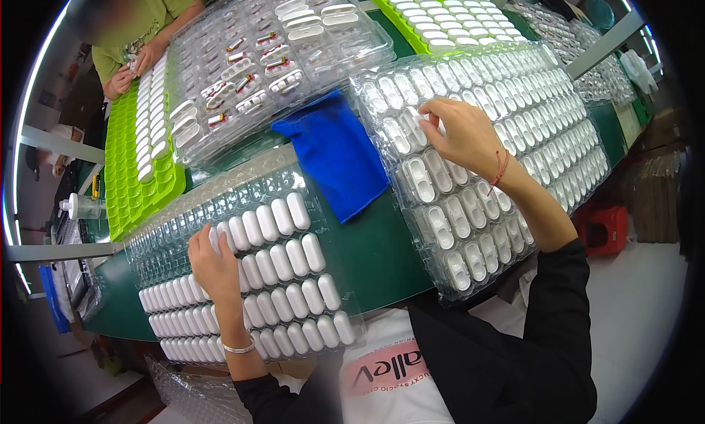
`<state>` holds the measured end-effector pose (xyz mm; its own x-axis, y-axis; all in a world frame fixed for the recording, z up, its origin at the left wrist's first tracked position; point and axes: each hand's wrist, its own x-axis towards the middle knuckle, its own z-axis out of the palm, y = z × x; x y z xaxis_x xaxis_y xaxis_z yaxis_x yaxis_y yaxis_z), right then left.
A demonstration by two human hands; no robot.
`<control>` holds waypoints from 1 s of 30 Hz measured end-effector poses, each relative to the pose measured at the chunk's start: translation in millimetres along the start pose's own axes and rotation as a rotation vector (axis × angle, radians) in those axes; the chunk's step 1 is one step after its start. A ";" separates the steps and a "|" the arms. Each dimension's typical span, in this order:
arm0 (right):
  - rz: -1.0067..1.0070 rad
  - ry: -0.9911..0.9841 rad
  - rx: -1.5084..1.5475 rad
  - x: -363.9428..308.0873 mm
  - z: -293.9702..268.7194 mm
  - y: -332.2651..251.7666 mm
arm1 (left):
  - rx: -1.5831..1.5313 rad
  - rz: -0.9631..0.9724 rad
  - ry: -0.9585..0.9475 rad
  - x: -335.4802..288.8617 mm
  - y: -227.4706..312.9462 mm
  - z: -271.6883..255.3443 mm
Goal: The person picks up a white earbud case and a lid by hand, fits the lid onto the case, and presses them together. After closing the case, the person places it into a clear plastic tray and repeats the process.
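My left hand (214, 266) is over a clear plastic tray (242, 182) of white, smooth oval cases (281, 217). Its fingers curl round one white case (214, 239) at the end of the top filled row. My right hand (466, 134) reaches over another clear tray (433, 273), packed with hollow white oval shells (421, 180). Thumb and forefinger are bent towards each other at the tray's left side, beside a shell. Whether something small sits between those fingertips is hard to make out.
A blue cloth (341, 156) lies between the trays on the green table (389, 240). Behind are stacked clear trays (242, 123) with small parts and a lime-green tray (132, 196). Across the table, another person's hands (136, 68) work. A red stool (604, 229) stands at right.
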<state>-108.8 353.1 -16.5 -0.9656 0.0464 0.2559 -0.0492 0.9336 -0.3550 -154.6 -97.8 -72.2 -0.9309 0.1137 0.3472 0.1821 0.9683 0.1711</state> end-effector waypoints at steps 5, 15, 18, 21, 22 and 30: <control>0.010 -0.019 -0.032 -1.1 4.7 -7.7 | -0.004 -0.113 -0.081 0.9 -25.8 9.3; 0.038 0.082 -0.131 -3.3 6.0 -15.4 | -0.196 -0.218 0.117 -8.1 5.7 -29.2; 0.103 0.090 0.212 -8.4 -16.1 -31.2 | -0.608 -0.285 0.150 -37.4 32.1 -53.9; 0.368 -0.251 1.247 -33.5 -26.1 -51.1 | -1.083 -0.353 -0.004 -58.9 71.0 -69.5; 0.418 -0.313 1.358 -42.7 -19.9 -56.3 | -1.291 -0.404 -0.137 -66.1 85.8 -75.4; 0.590 -0.621 1.593 -85.6 -8.9 -108.2 | -1.594 -0.352 -0.555 -82.7 145.5 -70.7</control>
<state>-18.6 251.3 8.0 -0.8710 -0.2639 -0.4144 0.4883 -0.3712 -0.7898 -28.7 18.0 -10.8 -0.9189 0.3504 -0.1809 -0.2481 -0.1570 0.9559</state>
